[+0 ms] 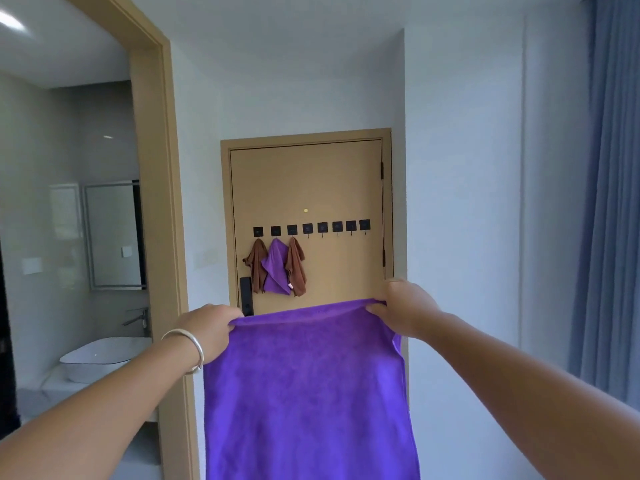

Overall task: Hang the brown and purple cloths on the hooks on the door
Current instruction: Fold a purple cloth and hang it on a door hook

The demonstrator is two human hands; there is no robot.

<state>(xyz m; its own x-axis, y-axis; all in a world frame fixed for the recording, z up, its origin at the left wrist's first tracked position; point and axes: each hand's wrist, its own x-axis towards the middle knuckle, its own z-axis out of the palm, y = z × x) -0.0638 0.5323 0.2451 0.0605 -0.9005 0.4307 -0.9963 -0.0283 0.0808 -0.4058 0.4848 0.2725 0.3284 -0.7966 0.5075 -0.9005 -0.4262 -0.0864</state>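
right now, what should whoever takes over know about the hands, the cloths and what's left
Left hand and right hand each pinch a top corner of the held purple cloth, spread out in front of the door.
Done: a brown cloth, a small purple cloth and a second brown cloth hang on the three leftmost hooks.
Left: hang the held cloth; the five free hooks to the right are bare.
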